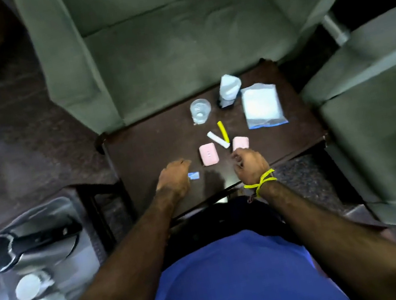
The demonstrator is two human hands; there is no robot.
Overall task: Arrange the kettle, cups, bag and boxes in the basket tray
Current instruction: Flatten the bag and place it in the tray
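The kettle [31,248] lies in the basket tray [78,210] with two white cups [31,286] nearer me than the kettle. Beyond the tray, on the dark tabletop [143,146], two pink boxes [208,153] sit with the clear bag [262,106] farther off. My left hand [174,177] hovers curled beside a small blue packet [193,175]; my right hand [251,165] has its fingers [237,156] bunched loosely, touching the second pink box [241,142], though I cannot tell if they grip it.

Dark table [153,142] bears glass [200,110], bag [262,106], two pink boxes [208,154].
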